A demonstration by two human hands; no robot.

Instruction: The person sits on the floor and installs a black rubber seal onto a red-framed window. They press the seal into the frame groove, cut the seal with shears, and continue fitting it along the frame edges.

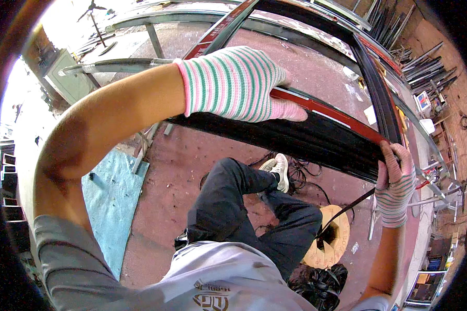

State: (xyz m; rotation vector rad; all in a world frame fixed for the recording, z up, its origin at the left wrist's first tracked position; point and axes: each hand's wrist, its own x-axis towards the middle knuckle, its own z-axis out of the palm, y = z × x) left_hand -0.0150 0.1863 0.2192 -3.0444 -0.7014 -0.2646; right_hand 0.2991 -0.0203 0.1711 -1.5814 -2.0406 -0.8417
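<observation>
Black frame (327, 137) lies beyond the person's knees, apparently borne by a grey metal stand (122, 66) reaching out past its left side. Toward the left end of the frame's near bar, the left hand (233, 85), in a striped glove, clasps from above, thumb along the bar, other fingers mostly hidden; likely this steadies it. Red film (220, 28) on the frame's left bar bears pale printing; the shirt (192, 277) carries a dark emblem. Right of the legs sits a cardboard-coloured roll (340, 233), lettered, placed probably so its black strip (357, 202) runs up freely. At the frame's near right corner, the right hand (397, 184) presses fingertips close together; whether they pinch the strip, I cannot tell.
</observation>
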